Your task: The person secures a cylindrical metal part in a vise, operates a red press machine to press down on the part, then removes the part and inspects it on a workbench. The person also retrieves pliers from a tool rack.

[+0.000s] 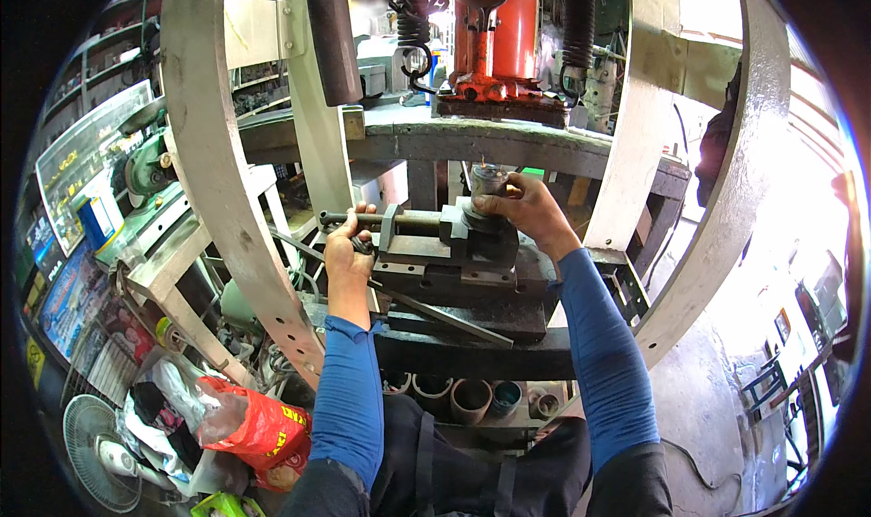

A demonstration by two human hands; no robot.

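A machine vise (426,242) sits on dark steel blocks inside the press frame. My left hand (345,261) is closed round the handle at the outer end of the vise's screw (404,220). At the jaws on the other side, my right hand (531,210) grips a metal cylinder (487,181), thumb and fingers round its side. The cylinder stands upright, with thin pieces sticking up from its top; its lower end is partly hidden by the jaw and my fingers. Above it hangs a red bottle jack (502,41) with a dark plate beneath, apart from the cylinder.
Pale steel uprights (254,245) of the press frame flank both arms. A loose flat bar (445,313) slants below the vise. Several pipe sections (472,397) stand under the crossbeam. Springs (413,18) hang beside the jack. A red bag (259,426) and a fan (104,453) are lower left.
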